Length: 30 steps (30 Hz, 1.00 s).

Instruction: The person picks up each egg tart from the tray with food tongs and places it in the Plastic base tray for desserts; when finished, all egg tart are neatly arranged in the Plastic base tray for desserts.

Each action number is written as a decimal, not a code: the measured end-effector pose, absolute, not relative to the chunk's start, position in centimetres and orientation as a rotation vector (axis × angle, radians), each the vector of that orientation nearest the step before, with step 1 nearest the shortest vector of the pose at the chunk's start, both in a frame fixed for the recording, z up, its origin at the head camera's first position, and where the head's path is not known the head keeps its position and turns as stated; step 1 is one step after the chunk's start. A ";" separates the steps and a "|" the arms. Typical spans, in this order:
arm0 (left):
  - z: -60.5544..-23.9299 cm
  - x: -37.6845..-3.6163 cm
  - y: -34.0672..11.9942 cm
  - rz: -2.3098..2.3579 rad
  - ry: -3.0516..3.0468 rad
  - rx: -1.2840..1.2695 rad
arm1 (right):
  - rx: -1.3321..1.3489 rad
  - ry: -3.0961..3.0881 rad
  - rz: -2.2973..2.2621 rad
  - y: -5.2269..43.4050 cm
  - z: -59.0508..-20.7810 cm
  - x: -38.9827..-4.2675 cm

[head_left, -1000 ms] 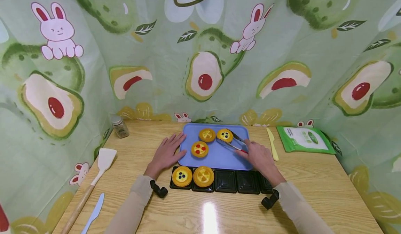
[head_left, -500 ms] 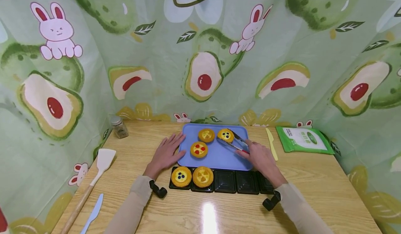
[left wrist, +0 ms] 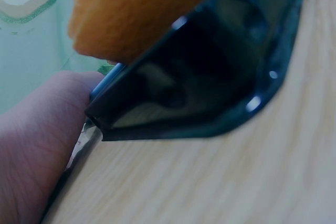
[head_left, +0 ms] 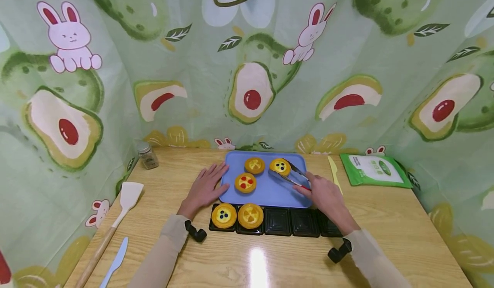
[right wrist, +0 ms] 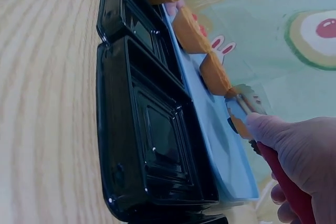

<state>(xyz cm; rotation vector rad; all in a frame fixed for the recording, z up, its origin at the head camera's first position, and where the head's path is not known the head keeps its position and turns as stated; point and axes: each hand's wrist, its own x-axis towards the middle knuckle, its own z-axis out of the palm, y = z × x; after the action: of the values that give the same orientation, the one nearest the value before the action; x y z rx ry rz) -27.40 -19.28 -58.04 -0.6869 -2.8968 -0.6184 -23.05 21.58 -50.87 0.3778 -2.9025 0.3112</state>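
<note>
Left side of table [head_left: 216,262]: spatula [head_left: 105,243] by the left edge, blue knife [head_left: 118,256] beside it toward the front, jar [head_left: 148,155] near the back-left corner. Left hand [head_left: 206,185] spread at the blue tray's [head_left: 266,196] left edge, fingers straight, grip holding nothing. Black mold row [head_left: 278,222] along tray's front edge; first two cells hold a blue-dotted tart [head_left: 224,216] and a plain yellow tart [head_left: 251,216]. On tray: red-dotted tart [head_left: 245,183] left, lattice-top tart [head_left: 254,165] near back edge. Right hand [head_left: 326,196], grip closed round red-handled tongs [right wrist: 286,181]; tong arms straddle another blue-dotted tart [head_left: 280,166], toward tray's back-right corner. Can't tell if it's lifted. Yellow knife [head_left: 333,172] right of tray, green bag [head_left: 374,170] at table's back-right corner.
</note>
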 end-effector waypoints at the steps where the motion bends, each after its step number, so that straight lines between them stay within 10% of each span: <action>1: -58.0 -27.4 -19.3 -0.620 -2.898 -0.683 | 0.376 -2.903 0.320 21.6 -50.7 -22.9; 30: -58.6 -27.8 -19.4 -0.614 -2.926 -0.672 | 0.432 -2.784 0.206 22.5 -47.6 -16.7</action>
<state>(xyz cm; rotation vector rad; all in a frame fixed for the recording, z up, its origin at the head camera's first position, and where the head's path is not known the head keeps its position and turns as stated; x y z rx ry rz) -27.84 -19.45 -58.59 -0.6724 -2.9259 -0.6142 -16.68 22.52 -47.56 0.4320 -2.7845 0.2062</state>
